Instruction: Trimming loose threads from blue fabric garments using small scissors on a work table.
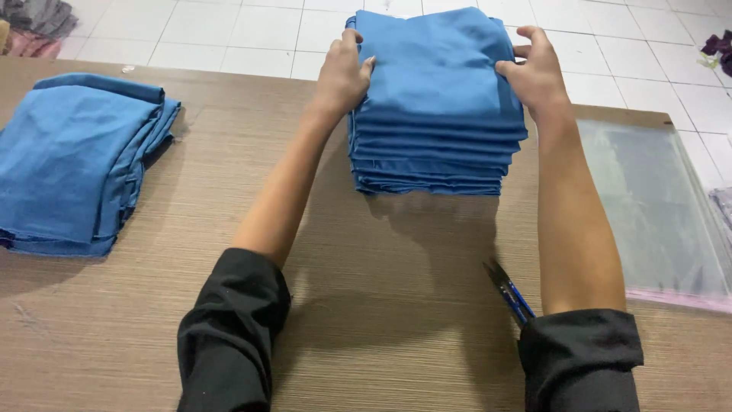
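A tall stack of folded blue cloths [435, 107] stands at the far middle of the brown table [381, 252]. My left hand [343, 76] presses against the stack's left side, fingers curled over the top cloth's edge. On the right side my right hand [534, 72] grips the top cloth's edge. Both arms reach forward in rolled-up black sleeves.
A looser pile of blue cloths [72, 160] lies at the table's left edge. Clear plastic bags [656, 206] lie flat at the right. Blue-handled scissors [509, 294] rest by my right forearm. Beyond the table there is white tiled floor [229, 30] with more fabric at the corners.
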